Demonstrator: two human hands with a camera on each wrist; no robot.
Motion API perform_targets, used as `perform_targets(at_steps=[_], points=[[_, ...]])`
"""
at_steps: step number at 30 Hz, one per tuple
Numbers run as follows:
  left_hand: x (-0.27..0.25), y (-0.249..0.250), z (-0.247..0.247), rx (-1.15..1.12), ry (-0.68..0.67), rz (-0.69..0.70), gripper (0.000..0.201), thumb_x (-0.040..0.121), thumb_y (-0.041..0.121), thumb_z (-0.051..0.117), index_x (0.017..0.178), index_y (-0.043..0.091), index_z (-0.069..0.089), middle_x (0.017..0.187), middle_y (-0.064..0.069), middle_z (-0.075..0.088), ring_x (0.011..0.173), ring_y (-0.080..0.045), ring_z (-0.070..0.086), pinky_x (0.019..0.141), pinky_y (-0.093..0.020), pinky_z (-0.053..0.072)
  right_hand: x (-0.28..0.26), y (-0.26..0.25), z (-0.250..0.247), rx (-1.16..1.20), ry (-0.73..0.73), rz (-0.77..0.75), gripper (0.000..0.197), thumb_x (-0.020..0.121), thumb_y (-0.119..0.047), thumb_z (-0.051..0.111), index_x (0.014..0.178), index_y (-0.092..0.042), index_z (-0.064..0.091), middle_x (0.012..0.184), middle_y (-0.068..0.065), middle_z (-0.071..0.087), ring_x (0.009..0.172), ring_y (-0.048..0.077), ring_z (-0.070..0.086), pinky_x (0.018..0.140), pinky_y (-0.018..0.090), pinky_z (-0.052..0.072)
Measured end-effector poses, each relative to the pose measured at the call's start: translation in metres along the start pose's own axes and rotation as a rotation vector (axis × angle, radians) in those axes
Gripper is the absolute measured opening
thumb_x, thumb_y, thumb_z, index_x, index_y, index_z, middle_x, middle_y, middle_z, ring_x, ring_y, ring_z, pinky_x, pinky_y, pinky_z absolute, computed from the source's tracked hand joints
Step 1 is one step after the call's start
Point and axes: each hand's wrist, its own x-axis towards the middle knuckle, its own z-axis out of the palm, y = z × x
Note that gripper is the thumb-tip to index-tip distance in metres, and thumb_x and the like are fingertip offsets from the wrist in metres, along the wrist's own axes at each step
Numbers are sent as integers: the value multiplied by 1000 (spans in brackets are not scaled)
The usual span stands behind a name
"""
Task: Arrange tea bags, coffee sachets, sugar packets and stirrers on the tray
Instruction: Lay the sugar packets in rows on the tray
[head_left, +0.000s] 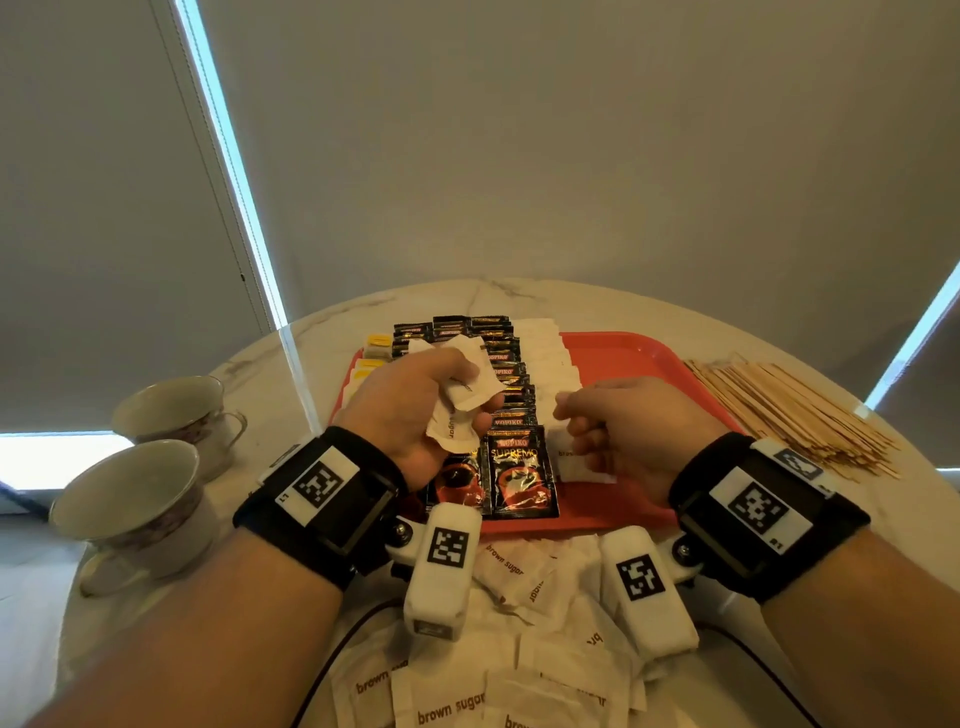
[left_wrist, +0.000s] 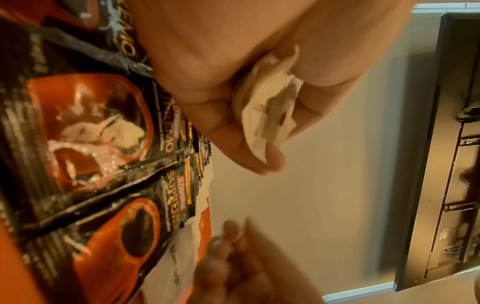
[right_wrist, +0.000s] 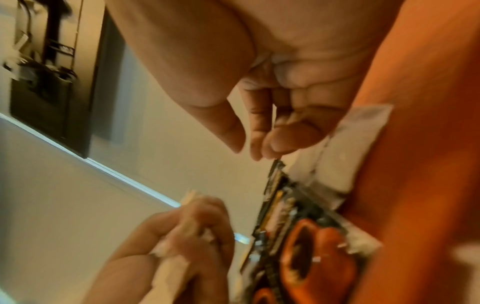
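A red tray (head_left: 623, 353) lies on the marble table. On it are two columns of black coffee sachets (head_left: 519, 467), a row of white sugar packets (head_left: 550, 358) to their right, and tea bags (head_left: 374, 353) at the far left. Above the sachets, my left hand (head_left: 457, 410) grips a crumpled bunch of brown sugar packets (head_left: 467, 389), which shows between its fingers (left_wrist: 265, 102) in the left wrist view. My right hand (head_left: 587, 426) hovers over the tray with curled fingers (right_wrist: 259, 123) and nothing between them. A single sugar packet (head_left: 582, 462) lies on the tray under it.
Wooden stirrers (head_left: 789, 410) lie in a pile on the table right of the tray. Several loose brown sugar packets (head_left: 467, 696) cover the near edge of the table. Two teacups (head_left: 135, 499) (head_left: 176, 410) stand at the left. Window blinds rise behind the table.
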Motion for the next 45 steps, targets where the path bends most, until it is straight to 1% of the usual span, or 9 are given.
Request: perform_targets(at_steps=[4, 8, 13, 16, 20, 24, 31, 41, 45], points=[[0, -4, 3, 41, -50, 74, 32, 96, -7, 63, 121, 13, 60, 100, -17, 77, 75, -26, 79, 51, -32, 59, -5, -16, 16, 23, -111, -130, 29, 91, -35, 74, 98, -6, 71, 69, 2, 59, 59, 12, 54, 56, 26, 44], [4, -5, 1, 72, -22, 138, 37, 91, -5, 73, 121, 13, 61, 86, -9, 78, 73, -23, 77, 52, -34, 59, -3, -17, 26, -36, -129, -242, 44, 77, -41, 83, 100, -5, 71, 91, 22, 71, 73, 24, 62, 62, 31, 50], [5, -3, -2, 106, -46, 128, 35, 86, 5, 78, 118, 14, 66, 93, -13, 78, 72, -22, 75, 51, -29, 58, 3, -10, 25, 185, -145, -231, 18, 90, -19, 74, 96, -3, 67, 85, 12, 69, 70, 19, 61, 59, 28, 56], [5, -5, -1, 120, -49, 108, 37, 85, 4, 77, 119, 14, 66, 96, -14, 78, 71, -22, 75, 50, -28, 58, 4, -7, 24, 264, -162, -204, 13, 95, -18, 68, 98, -6, 66, 83, 10, 72, 67, 17, 63, 58, 29, 57], [4, -8, 0, 125, -30, 104, 41, 86, 6, 79, 124, 9, 64, 90, -13, 78, 68, -23, 76, 49, -28, 58, 2, -4, 23, 242, -193, -229, 20, 88, -13, 74, 101, -1, 68, 86, 13, 73, 67, 18, 64, 58, 27, 58], [2, -6, 1, 143, 6, 121, 12, 95, 15, 74, 104, 12, 66, 81, -10, 78, 65, -21, 75, 49, -30, 59, 4, -3, 22, 182, -147, -257, 11, 89, -8, 74, 97, -2, 70, 88, 15, 74, 66, 19, 62, 60, 28, 58], [2, -7, 2, 150, 28, 132, 20, 96, 11, 72, 114, 12, 66, 98, -15, 80, 76, -25, 77, 50, -29, 58, 2, -8, 15, 138, -52, -258, 7, 95, -10, 68, 100, -8, 72, 95, 8, 77, 78, 19, 72, 67, 31, 61], [-6, 12, -6, 33, 63, 92, 25, 92, 3, 65, 116, 7, 61, 87, -12, 69, 68, -20, 68, 56, -29, 55, -10, 1, -24, -53, 129, 24, 17, 91, 3, 62, 86, -11, 70, 79, 11, 71, 57, 16, 54, 43, 25, 42], [-17, 22, -1, -56, 31, 14, 16, 94, 5, 57, 110, 5, 59, 86, -13, 65, 61, -20, 63, 54, -26, 55, -14, 8, -33, -123, 170, 107, 13, 88, 2, 65, 82, -8, 72, 82, 16, 71, 59, 20, 50, 48, 28, 40]])
